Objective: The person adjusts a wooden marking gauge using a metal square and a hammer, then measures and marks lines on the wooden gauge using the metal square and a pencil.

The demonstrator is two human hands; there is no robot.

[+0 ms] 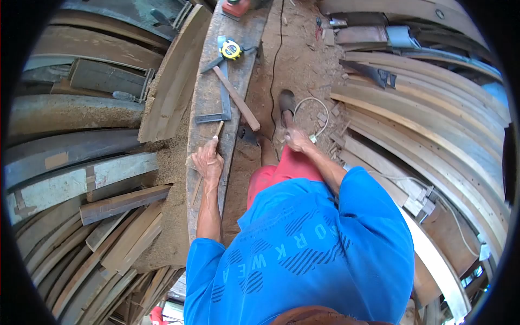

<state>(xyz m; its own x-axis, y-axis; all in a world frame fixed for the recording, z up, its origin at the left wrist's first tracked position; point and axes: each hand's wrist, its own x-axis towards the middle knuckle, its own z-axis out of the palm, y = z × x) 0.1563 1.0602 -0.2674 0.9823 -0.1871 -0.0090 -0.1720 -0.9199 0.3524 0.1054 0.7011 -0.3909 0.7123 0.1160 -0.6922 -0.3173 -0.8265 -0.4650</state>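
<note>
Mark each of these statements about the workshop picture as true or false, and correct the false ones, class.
1. The left hand is at the bench, with a thin stick by its fingertips. True.
2. The tape measure lies on the floor. False: it is on the bench, over the metal square.
3. The right hand grips the handsaw. False: that hand is at the knee of the red shorts, and the saw lies apart from it, on the stacked boards.
4. The shirt is blue. True.
</note>
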